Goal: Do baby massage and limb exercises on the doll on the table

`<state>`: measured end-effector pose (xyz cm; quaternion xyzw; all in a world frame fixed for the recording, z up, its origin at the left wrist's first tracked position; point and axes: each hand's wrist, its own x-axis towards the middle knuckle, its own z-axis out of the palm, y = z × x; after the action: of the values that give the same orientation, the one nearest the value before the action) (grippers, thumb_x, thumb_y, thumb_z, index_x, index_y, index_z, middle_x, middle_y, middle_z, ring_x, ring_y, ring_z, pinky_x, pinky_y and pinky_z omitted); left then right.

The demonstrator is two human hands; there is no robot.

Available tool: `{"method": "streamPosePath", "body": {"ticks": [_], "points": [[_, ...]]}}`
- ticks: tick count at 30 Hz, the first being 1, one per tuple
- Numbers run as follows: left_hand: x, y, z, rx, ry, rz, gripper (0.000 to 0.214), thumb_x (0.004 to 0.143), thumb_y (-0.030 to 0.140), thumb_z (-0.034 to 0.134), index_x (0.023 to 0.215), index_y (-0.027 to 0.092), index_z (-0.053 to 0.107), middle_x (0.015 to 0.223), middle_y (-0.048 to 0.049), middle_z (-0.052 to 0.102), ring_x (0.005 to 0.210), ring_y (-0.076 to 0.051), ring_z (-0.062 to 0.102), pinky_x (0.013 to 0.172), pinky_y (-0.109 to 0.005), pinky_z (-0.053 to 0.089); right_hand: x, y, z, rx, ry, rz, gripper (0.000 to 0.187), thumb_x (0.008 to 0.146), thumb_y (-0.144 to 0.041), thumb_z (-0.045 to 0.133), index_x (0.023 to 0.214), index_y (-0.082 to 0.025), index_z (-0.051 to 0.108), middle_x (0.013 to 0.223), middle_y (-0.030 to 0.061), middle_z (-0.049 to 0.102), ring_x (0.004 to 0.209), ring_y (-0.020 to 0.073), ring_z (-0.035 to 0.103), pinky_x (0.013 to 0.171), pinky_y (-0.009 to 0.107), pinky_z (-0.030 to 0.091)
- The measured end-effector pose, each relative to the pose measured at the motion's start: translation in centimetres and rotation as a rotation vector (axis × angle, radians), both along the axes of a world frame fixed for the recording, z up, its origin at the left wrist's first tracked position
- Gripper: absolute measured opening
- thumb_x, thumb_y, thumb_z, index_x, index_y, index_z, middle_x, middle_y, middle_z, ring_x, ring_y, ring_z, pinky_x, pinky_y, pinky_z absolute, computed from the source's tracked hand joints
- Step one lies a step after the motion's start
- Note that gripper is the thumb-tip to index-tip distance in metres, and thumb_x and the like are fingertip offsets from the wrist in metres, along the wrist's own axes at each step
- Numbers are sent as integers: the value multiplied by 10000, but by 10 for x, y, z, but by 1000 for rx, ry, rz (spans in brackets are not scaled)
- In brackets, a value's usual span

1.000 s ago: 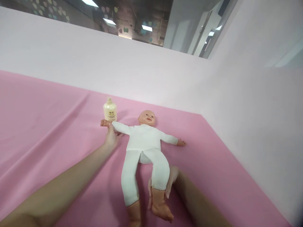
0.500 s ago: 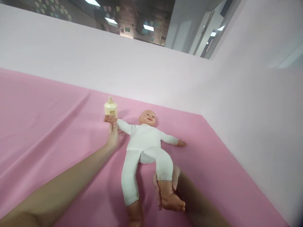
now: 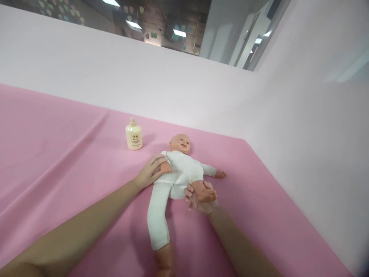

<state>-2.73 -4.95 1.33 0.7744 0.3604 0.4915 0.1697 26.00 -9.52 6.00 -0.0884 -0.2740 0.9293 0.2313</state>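
A baby doll with a white cloth body lies on its back on the pink sheet, head toward the wall. My left hand is closed round one of its arms, holding it folded across the chest; the doll's small hand shows past my fingers. Wrapped around the doll's lower leg from beneath, my right hand keeps that leg bent up against the belly. The doll's other arm stretches out to the side, and its other leg lies straight toward me.
A cream lotion bottle stands upright on the pink sheet, left of the doll's head. White walls rise behind and to the right. Above is a window with ceiling lights and heart shapes.
The doll's arm has swung from outstretched by the bottle to across its chest, with my left hand. My right hand has pushed the leg up toward the belly, bending it.
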Motion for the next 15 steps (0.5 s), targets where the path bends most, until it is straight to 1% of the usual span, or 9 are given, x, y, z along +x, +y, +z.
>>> {"method": "streamPosePath", "body": {"ticks": [2,4,8,10,12,15], "points": [[1,1,-1,42,86,-30,382,1007,363,539,1367,239,576,1403,-146,557,1346,-298,501,1147,-490,425,0,-4,10,-46,-123,-94,450,871,-617,621,940,-182,532,901,22,610,895,196,674,759,349,615],[3,2,-1,55,124,-48,384,1010,357,537,1376,247,574,1423,-150,548,1365,-306,484,1153,-508,415,-1,-6,16,-56,-176,-155,449,871,-607,621,940,-168,557,884,20,606,875,193,665,777,348,598],[4,0,0,19,88,-63,395,998,368,562,1374,250,583,1431,-148,551,1377,-311,477,1166,-516,400,-3,-7,17,-37,-201,-190,463,867,-609,627,926,-150,594,872,25,609,847,193,659,801,349,564],[5,-1,1,-33,11,-50,401,983,383,586,1361,252,592,1420,-141,565,1375,-309,486,1175,-511,394,-3,-7,17,-22,-201,-182,472,868,-615,625,927,-147,598,887,31,612,857,197,656,823,356,548],[6,-2,1,-110,-117,-14,416,970,400,605,1356,246,587,1399,-135,582,1358,-304,509,1183,-503,388,-2,-8,17,6,-184,-157,491,863,-638,624,924,-152,595,901,34,608,878,205,654,851,373,538],[6,3,-3,-262,-413,68,441,977,433,583,1364,225,551,1369,-135,603,1310,-287,559,1171,-489,405,0,-12,14,79,-137,-90,525,835,-678,641,917,-162,585,917,41,604,902,224,652,894,423,526]]}}
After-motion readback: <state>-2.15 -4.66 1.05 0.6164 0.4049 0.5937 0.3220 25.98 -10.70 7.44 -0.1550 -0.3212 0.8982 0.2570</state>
